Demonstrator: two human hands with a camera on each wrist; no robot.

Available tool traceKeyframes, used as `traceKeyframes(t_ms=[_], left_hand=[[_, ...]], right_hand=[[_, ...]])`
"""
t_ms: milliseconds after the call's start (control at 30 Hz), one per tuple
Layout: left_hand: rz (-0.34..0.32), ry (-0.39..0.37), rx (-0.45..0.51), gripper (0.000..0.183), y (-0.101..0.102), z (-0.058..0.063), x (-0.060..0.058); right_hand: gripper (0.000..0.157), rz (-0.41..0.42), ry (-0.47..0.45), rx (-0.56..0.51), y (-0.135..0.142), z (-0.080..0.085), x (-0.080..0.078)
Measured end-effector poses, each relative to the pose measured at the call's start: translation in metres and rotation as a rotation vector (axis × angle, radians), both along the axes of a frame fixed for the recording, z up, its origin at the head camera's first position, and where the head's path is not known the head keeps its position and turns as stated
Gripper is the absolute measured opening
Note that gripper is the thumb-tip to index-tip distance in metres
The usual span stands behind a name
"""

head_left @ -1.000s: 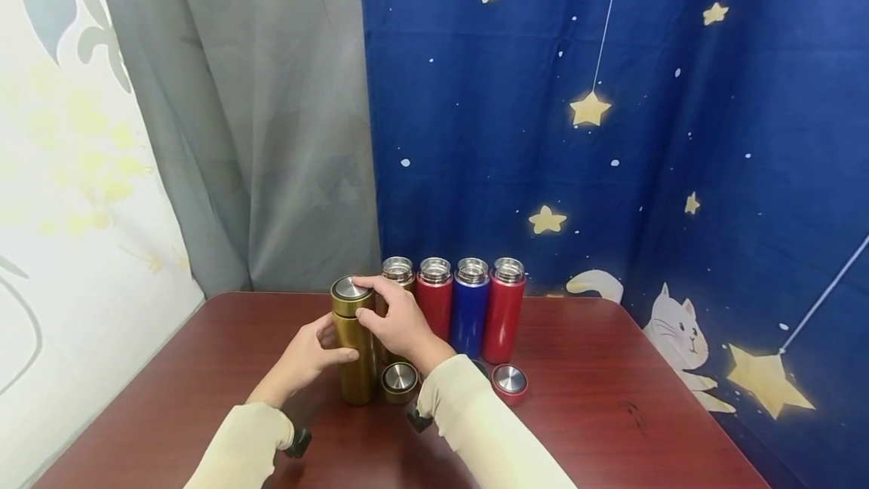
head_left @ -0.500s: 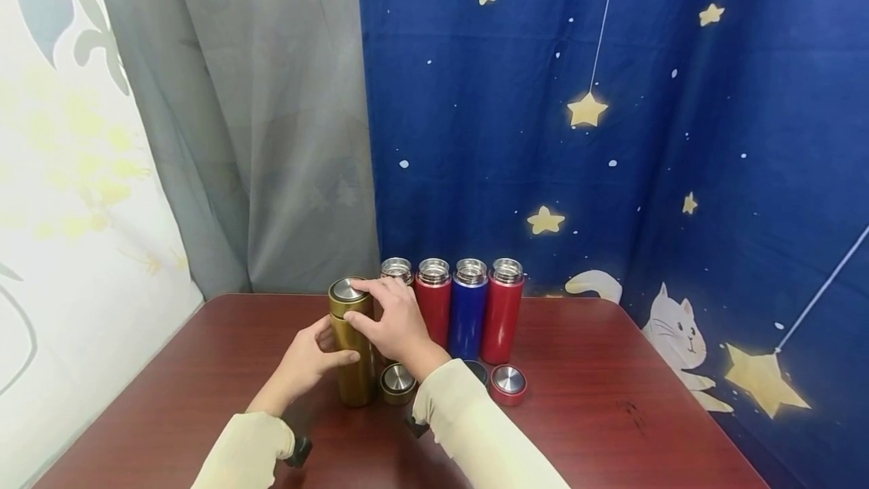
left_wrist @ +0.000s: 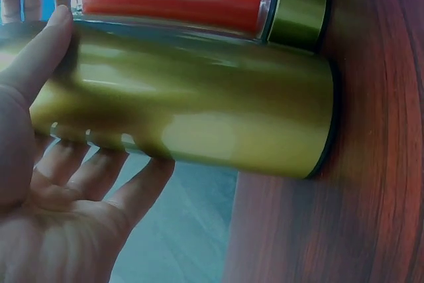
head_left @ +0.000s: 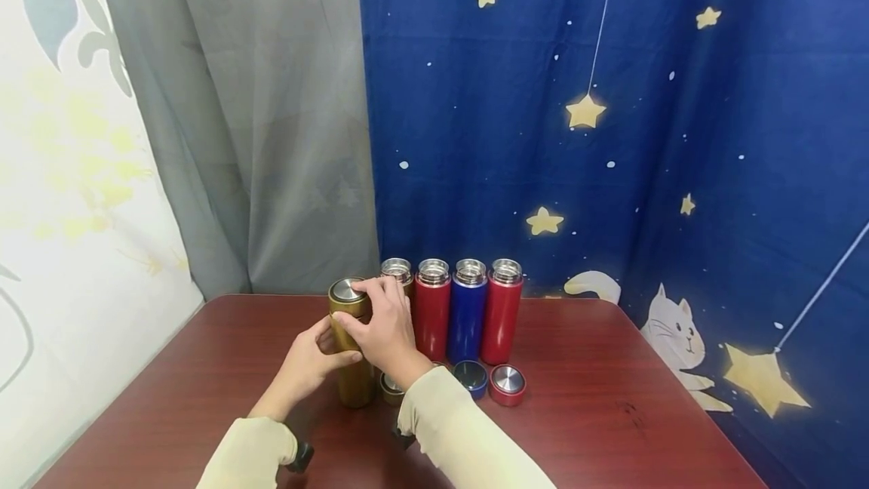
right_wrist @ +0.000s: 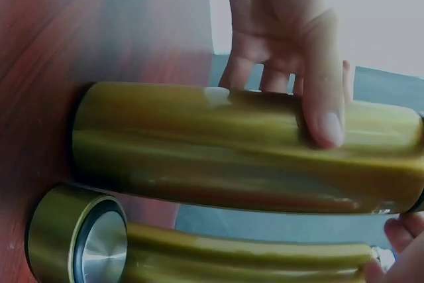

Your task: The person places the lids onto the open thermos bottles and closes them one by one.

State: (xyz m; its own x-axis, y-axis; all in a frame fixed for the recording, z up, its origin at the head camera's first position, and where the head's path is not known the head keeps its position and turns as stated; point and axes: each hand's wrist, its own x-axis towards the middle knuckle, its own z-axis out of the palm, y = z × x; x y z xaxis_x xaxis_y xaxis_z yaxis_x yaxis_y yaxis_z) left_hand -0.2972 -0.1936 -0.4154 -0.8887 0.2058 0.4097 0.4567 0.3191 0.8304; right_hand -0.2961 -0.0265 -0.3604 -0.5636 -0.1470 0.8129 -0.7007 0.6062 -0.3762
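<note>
A gold thermos bottle [head_left: 356, 383] stands upright at the left of the row, with its gold lid [head_left: 339, 305] on top. My left hand [head_left: 302, 364] holds the bottle round its body, thumb on the near side; the left wrist view shows the fingers behind the gold body [left_wrist: 199, 111]. My right hand [head_left: 387, 330] grips the lid, its thumb on the near side and fingertips at the silver top. Whether the lid is fully tight cannot be seen. In the right wrist view the bottle [right_wrist: 245, 150] lies between both hands.
Behind stand lidless bottles: a gold one [head_left: 397, 269] partly hidden by my right hand, a red [head_left: 432, 323], a blue [head_left: 468, 323] and another red [head_left: 501, 323]. Before them lie a gold lid [right_wrist: 103, 250], a blue lid [head_left: 471, 377] and a red lid [head_left: 507, 383] on the reddish-brown table [head_left: 577, 413].
My right hand has turned on the lid, its thumb sliding left and its wrist swinging left. The blue lid has come into view, while the loose gold lid is more covered. My left hand stays put.
</note>
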Motion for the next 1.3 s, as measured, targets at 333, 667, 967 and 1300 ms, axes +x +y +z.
traceKeyframes(t_ms=[333,667,967,1300], left_hand=[[-0.068,-0.007,0.005,0.073,-0.005,0.001,-0.003],[-0.098,-0.037,0.007,0.076,-0.007,0.002,-0.005],[-0.086,-0.015,0.004,0.074,-0.012,0.004,-0.005],[-0.109,-0.041,-0.004,0.075,-0.01,0.005,-0.005]], right_hand=[[0.068,0.441,-0.389,-0.136,0.009,0.007,0.0],[0.072,0.497,-0.423,-0.219,0.028,0.03,0.028],[0.063,0.404,-0.271,-0.216,0.023,0.002,0.002],[0.066,0.438,-0.365,-0.123,0.013,0.013,-0.008]])
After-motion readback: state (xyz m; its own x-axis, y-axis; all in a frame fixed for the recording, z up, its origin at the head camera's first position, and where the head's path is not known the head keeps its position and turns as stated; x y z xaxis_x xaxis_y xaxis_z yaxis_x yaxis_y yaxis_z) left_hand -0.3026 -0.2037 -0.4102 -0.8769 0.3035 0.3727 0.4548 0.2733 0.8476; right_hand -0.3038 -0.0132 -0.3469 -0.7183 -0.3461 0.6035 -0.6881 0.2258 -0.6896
